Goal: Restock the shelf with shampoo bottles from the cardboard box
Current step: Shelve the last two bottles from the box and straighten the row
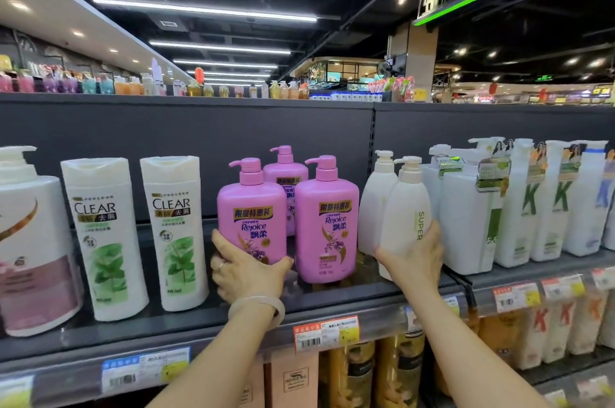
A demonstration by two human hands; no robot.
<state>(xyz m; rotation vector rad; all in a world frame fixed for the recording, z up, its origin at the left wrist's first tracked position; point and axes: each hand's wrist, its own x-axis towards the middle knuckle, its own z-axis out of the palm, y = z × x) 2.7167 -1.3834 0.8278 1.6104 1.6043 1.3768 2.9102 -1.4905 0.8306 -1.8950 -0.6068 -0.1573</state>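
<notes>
Bottles in a row along the shelf (332,299), both hands at its middle.

From the left: two Clear bottles (109,234), then three Rejoice pump bottles (324,217), one of them behind the other two, then two plain pump bottles (404,214). The left hand (244,269) grips the front-left Rejoice bottle (253,211); the right hand (416,256) holds the nearer plain one.

1. My left hand (248,271) covers the bottom of the pink bottle (252,207) it grips.
2. My right hand (416,256) hides the lower side of the white bottle (404,217).
3. The third pink bottle (286,174) stands mostly behind the front two.
4. The big bottle (30,241) at far left is cut by the frame edge.
5. The price tags (324,334) are too blurred to read.
</notes>
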